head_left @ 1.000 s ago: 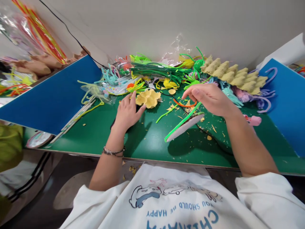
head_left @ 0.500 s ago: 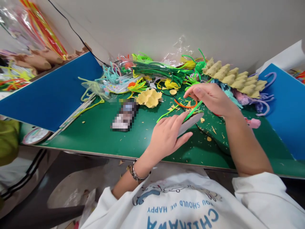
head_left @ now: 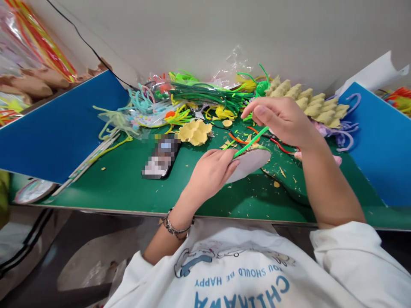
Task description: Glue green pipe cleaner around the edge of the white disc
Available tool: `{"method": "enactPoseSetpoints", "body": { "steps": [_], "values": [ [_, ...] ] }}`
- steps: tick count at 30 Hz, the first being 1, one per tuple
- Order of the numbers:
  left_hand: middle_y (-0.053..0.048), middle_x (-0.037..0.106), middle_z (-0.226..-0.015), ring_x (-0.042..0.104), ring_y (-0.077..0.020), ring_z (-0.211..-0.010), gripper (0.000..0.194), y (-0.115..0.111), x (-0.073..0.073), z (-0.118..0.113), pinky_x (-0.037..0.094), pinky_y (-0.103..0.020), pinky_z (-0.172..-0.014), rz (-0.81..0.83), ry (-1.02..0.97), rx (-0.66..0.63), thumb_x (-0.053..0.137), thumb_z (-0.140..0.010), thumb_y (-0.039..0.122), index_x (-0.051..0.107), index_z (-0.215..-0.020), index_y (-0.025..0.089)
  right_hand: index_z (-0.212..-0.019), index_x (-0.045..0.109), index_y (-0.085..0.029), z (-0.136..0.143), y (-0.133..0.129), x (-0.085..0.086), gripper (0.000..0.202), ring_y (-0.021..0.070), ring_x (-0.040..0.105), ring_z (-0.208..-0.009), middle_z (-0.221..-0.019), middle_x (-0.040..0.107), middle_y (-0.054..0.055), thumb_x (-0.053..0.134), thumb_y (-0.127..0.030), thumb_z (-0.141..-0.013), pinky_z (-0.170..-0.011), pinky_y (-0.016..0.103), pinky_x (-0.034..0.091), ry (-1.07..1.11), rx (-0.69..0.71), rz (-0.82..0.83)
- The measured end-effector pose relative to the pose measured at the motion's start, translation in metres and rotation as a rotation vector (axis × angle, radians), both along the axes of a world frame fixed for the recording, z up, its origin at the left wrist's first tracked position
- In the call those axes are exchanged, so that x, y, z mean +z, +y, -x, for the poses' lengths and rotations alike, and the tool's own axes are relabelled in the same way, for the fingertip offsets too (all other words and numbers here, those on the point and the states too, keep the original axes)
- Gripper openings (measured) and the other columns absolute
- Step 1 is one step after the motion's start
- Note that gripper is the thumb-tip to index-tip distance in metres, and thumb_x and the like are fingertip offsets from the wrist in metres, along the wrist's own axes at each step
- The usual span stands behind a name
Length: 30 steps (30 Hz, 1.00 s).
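Note:
My left hand is closed on the edge of a round white cardboard disc, which is tilted above the table. A bright green pipe cleaner runs from under my left fingers along the disc's upper edge and rises off it. At its upper end is my right hand, fingers curled around it; the exact grip is hidden behind the hand. Green lining shows on the disc's top rim. Orange pipe cleaner pieces lie behind the disc, and red-handled pliers or scissors lie partly under my right wrist.
A phone lies left of my hands, near a torn yellow egg-carton piece. Pipe cleaner bundles line the wall. A larger egg carton sits back right. Blue panels stand at both sides. Yellow scraps litter the green table.
My left hand has shifted its hold towards the disc's left end, with thumb and fingers now closed on it. More of the disc's white face shows. The view has shifted slightly.

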<state>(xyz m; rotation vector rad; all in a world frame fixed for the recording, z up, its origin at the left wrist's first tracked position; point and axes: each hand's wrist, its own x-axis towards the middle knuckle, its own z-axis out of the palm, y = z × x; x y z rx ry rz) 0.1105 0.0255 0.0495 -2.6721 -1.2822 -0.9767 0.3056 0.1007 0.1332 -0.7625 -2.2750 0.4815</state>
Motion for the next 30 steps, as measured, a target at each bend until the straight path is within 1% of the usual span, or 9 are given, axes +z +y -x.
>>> {"method": "enactPoseSetpoints", "body": {
  "steps": [3, 6, 10, 15, 19, 22, 26, 28, 30],
  "values": [
    [-0.011, 0.071, -0.091, 0.068, -0.0222, -0.087, 0.036, -0.001, 0.003, 0.001, 0.052, -0.037, -0.082, 0.028, -0.004, -0.017, 0.029, -0.102, 0.035, 0.056, -0.109, 0.013, -0.084, 0.066, -0.019, 0.001, -0.005, 0.009, 0.055, 0.0084, 0.034, -0.052, -0.060, 0.043, -0.003, 0.037, -0.066, -0.091, -0.052, 0.028, 0.024, -0.028, -0.009, -0.020],
    [-0.011, 0.072, -0.096, 0.068, -0.0213, -0.089, 0.034, -0.004, 0.006, 0.002, 0.053, -0.036, -0.083, 0.062, -0.027, -0.031, 0.031, -0.102, 0.033, 0.055, -0.115, 0.013, -0.081, 0.065, -0.019, 0.003, -0.008, 0.016, 0.053, 0.0084, 0.032, -0.051, -0.058, 0.039, -0.003, 0.040, -0.065, -0.090, -0.051, 0.028, 0.023, -0.043, -0.007, -0.027],
    [-0.009, 0.072, -0.097, 0.068, -0.0203, -0.090, 0.029, -0.006, 0.007, 0.004, 0.054, -0.034, -0.082, 0.082, -0.090, -0.057, 0.039, -0.099, 0.034, 0.060, -0.108, 0.016, -0.079, 0.063, -0.019, 0.008, -0.010, 0.022, 0.049, 0.0083, 0.031, -0.052, -0.056, 0.036, -0.004, 0.043, -0.062, -0.090, -0.052, 0.027, 0.024, -0.039, 0.003, -0.025],
    [-0.007, 0.074, -0.093, 0.069, -0.0184, -0.091, 0.027, -0.004, 0.002, 0.007, 0.054, -0.032, -0.087, 0.056, -0.226, -0.068, 0.047, -0.097, 0.038, 0.064, -0.100, 0.017, -0.078, 0.061, -0.019, 0.016, -0.009, 0.028, 0.052, 0.0084, 0.036, -0.054, -0.057, 0.035, -0.004, 0.040, -0.066, -0.090, -0.054, 0.027, 0.027, -0.002, 0.002, -0.045],
    [-0.006, 0.074, -0.091, 0.069, -0.0184, -0.088, 0.023, -0.006, 0.000, 0.009, 0.055, -0.031, -0.083, 0.076, -0.299, -0.054, 0.055, -0.093, 0.039, 0.065, -0.099, 0.019, -0.078, 0.060, -0.019, 0.022, -0.005, 0.028, 0.052, 0.0093, 0.040, -0.058, -0.058, 0.038, -0.003, 0.041, -0.066, -0.089, -0.056, 0.026, 0.031, -0.013, -0.001, -0.028],
    [-0.004, 0.074, -0.089, 0.070, -0.0166, -0.084, 0.025, -0.009, 0.001, 0.011, 0.056, -0.026, -0.077, 0.107, -0.329, -0.058, 0.058, -0.092, 0.038, 0.063, -0.107, 0.019, -0.078, 0.060, -0.019, 0.025, 0.000, 0.027, 0.051, 0.0099, 0.040, -0.060, -0.059, 0.039, -0.003, 0.041, -0.064, -0.090, -0.057, 0.026, 0.032, -0.026, 0.013, -0.027],
    [-0.002, 0.073, -0.094, 0.070, -0.0161, -0.088, 0.044, -0.010, 0.005, 0.012, 0.054, -0.025, -0.080, 0.131, -0.334, -0.071, 0.061, -0.091, 0.038, 0.051, -0.131, 0.023, -0.077, 0.061, -0.019, 0.026, 0.006, 0.023, 0.051, 0.0092, 0.037, -0.058, -0.058, 0.037, -0.004, 0.040, -0.063, -0.091, -0.058, 0.026, 0.030, -0.068, 0.044, -0.044],
    [-0.001, 0.071, -0.094, 0.068, -0.0154, -0.088, 0.047, -0.008, 0.008, 0.014, 0.053, -0.025, -0.082, 0.084, -0.275, -0.106, 0.058, -0.093, 0.038, 0.046, -0.136, 0.025, -0.076, 0.061, -0.018, 0.027, 0.008, 0.020, 0.053, 0.0089, 0.036, -0.058, -0.057, 0.037, -0.004, 0.039, -0.064, -0.091, -0.058, 0.027, 0.029, -0.086, 0.071, -0.048],
    [0.000, 0.069, -0.088, 0.066, -0.0140, -0.082, 0.044, -0.005, 0.013, 0.015, 0.051, -0.024, -0.078, 0.029, -0.178, -0.166, 0.052, -0.096, 0.039, 0.047, -0.137, 0.026, -0.076, 0.062, -0.018, 0.029, 0.011, 0.015, 0.056, 0.0086, 0.035, -0.057, -0.056, 0.037, -0.005, 0.036, -0.066, -0.091, -0.058, 0.027, 0.028, -0.088, 0.118, -0.047]
  ]
}}
